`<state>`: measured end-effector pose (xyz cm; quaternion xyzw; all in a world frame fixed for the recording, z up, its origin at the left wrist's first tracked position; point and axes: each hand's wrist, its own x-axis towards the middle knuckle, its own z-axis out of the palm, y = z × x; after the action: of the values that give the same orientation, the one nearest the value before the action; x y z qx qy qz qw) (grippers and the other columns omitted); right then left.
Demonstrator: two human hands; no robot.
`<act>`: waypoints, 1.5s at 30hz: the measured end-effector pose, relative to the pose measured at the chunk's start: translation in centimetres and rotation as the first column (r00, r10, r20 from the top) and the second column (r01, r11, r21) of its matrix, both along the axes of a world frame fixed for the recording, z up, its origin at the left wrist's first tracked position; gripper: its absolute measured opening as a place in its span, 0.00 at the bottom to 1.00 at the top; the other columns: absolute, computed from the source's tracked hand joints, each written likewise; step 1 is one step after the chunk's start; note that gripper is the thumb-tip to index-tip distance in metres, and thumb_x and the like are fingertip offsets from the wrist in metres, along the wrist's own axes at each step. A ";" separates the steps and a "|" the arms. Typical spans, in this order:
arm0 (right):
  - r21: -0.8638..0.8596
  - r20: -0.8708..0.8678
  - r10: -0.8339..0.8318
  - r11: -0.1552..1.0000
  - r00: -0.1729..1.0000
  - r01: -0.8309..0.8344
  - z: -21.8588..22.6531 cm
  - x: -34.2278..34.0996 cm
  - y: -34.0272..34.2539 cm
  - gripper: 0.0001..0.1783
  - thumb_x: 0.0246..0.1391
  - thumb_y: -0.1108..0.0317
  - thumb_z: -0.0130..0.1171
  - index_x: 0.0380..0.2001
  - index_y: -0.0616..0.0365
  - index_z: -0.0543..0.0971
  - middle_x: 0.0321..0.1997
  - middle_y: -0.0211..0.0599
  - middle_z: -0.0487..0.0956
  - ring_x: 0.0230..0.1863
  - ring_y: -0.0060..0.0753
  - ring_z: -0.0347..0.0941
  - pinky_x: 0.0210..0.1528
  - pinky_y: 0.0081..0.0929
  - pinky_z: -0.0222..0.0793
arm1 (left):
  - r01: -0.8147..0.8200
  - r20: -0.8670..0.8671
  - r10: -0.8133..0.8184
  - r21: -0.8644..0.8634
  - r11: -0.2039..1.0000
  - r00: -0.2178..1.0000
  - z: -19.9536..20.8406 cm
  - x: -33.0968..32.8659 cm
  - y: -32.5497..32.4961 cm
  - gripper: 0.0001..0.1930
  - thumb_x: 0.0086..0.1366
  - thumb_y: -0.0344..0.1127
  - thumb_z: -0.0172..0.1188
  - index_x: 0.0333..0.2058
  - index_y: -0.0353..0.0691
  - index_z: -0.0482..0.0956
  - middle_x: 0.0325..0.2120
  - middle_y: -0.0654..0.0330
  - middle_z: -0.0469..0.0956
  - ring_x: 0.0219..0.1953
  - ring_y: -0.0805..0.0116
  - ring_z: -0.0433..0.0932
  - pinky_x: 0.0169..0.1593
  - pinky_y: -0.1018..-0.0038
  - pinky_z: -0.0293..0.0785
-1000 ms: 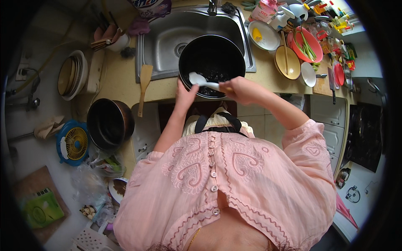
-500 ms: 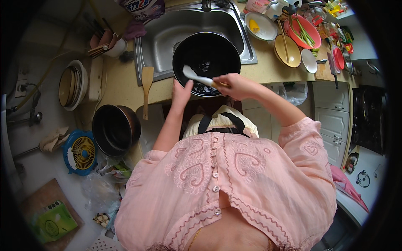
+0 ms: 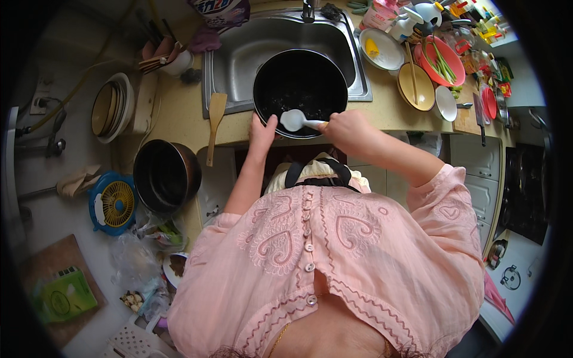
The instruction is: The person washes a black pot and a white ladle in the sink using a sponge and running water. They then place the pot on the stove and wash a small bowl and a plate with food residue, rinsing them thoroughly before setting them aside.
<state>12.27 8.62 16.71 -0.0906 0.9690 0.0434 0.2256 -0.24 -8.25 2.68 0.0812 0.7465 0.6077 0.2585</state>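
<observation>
A deep black pot [image 3: 300, 77] is at the front edge of the sink, with a little liquid glinting at its bottom. My left hand [image 3: 262, 132] holds the pot's near-left rim, thumb up along the side. In my right hand [image 3: 346, 128], fingers wrapped round its handle, is a white spoon [image 3: 293, 120]. The spoon's rounded head is over the near part of the pot; whether it touches the inside I cannot tell. Just left of the pot, a wooden spatula [image 3: 216, 113] lies on the counter with its handle over the edge.
Behind the pot is the steel sink [image 3: 230, 59] with a faucet [image 3: 308, 12]. At right stand a yellow bowl [image 3: 416, 89], a red basin [image 3: 450, 53] with green stalks, and a knife [image 3: 480, 116]. Another dark pot [image 3: 166, 176] and a blue fan [image 3: 113, 203] are at left.
The spoon's head has moved right and toward me inside the pot, turning its round face up. My right hand has shifted slightly right; my left hand still holds the rim.
</observation>
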 end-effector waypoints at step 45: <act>-0.701 0.429 -0.288 0.492 0.856 0.517 -1.8 -1.2 5.8 0.22 0.58 0.62 0.49 0.56 0.50 0.67 0.20 0.30 0.73 0.13 0.18 0.65 0.14 0.20 0.62 | -0.025 0.234 0.005 0.082 0.996 0.972 -0.5 5.8 2.1 0.27 0.54 0.31 0.63 0.51 0.41 0.63 0.40 0.60 0.73 0.36 0.70 0.76 0.30 0.75 0.79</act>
<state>11.08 14.47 14.93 0.0449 0.8394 -0.4594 0.2869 5.55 -6.20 2.16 0.0146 0.6852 0.6460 0.3363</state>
